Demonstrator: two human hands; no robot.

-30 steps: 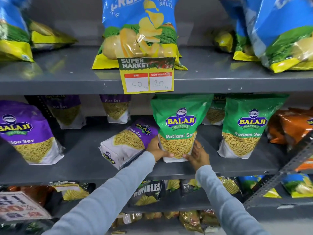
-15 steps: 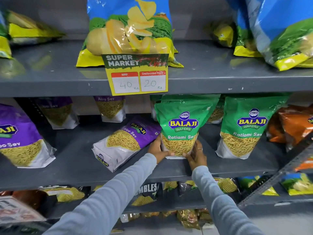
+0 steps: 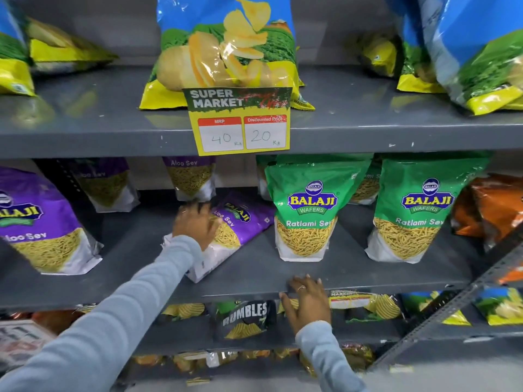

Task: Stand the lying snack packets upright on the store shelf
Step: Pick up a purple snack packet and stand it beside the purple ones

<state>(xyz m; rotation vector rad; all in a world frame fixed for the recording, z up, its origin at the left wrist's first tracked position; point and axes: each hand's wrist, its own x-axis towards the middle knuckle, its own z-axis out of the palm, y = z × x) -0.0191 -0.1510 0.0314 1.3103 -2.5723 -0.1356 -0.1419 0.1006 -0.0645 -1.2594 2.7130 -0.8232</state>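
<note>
My left hand (image 3: 195, 223) blurs with motion and covers part of the lying purple-and-white Aloo Sev foil pouch (image 3: 232, 232), so I cannot tell whether my spread fingers grip it or only rest there. That pouch slants flat on the grey metal middle shelf (image 3: 353, 275). The glossy green Ratlami Sev pouch (image 3: 310, 207) I gripped half a second ago stands upright just beside it, released. My right hand (image 3: 307, 301) has dropped to the shelf's front edge, fingers apart, empty.
</note>
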